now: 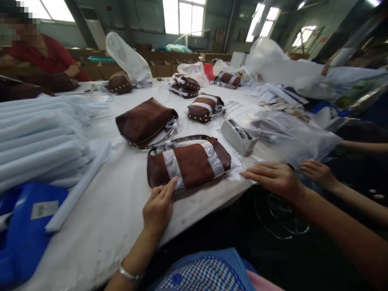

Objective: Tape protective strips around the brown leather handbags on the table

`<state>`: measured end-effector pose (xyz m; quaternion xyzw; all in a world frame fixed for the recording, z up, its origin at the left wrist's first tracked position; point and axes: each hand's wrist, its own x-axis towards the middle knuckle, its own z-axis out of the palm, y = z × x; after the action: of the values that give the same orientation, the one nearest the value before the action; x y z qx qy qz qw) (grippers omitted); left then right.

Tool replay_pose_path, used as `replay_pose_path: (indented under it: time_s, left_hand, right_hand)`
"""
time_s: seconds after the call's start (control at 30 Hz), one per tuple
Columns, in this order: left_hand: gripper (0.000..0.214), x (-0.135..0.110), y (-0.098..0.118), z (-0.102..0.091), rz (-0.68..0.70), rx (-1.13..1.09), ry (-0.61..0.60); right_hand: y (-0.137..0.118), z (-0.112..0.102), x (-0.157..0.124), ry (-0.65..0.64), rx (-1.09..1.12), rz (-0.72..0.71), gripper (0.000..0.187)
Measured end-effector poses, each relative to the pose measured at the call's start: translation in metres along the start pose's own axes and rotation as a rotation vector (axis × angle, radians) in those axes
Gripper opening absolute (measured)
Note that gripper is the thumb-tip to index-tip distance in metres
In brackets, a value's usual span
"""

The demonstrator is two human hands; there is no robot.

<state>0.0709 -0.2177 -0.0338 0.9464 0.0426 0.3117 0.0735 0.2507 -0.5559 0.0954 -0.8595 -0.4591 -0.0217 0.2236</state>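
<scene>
A brown leather handbag [194,163] lies on its side near the table's front edge, with two whitish wrapping strips around its body and plastic wrap about its strap. My left hand [159,206] rests against its lower front edge, fingers stretched out and fingertips on the left strip [171,163]. To the right of the bag, by the table edge, my right hand [274,178] has its fingers pressed together, tips close to white tissue paper [235,174]. Anything pinched there is too small to make out. A grey tape dispenser [239,137] stands just behind the bag's right end.
Farther back lie an unwrapped brown bag [144,121] and a strip-wrapped one [203,107]. Rolled white padding [39,137] is piled left, above a blue container [30,230]. At right, another person's hand [319,173] is near a clear plastic bag [291,135]. A person in red [50,56] works far left.
</scene>
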Motion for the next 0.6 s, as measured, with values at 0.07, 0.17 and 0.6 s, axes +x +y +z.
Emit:
replay_pose_path:
  time_s: [0.07, 0.17, 0.6]
  left_hand:
    - [0.074, 0.000, 0.001, -0.001, -0.037, -0.056, -0.033]
    - [0.078, 0.002, 0.002, 0.000, -0.099, -0.122, -0.085]
    - [0.070, -0.003, 0.006, 0.006, -0.158, -0.171, -0.036]
  right_hand:
    - [-0.028, 0.017, 0.025, -0.089, 0.080, -0.128, 0.020]
    - [-0.063, 0.045, 0.069, -0.209, 0.079, -0.419, 0.017]
    - [-0.107, 0.110, 0.223, -0.484, -0.384, -0.775, 0.012]
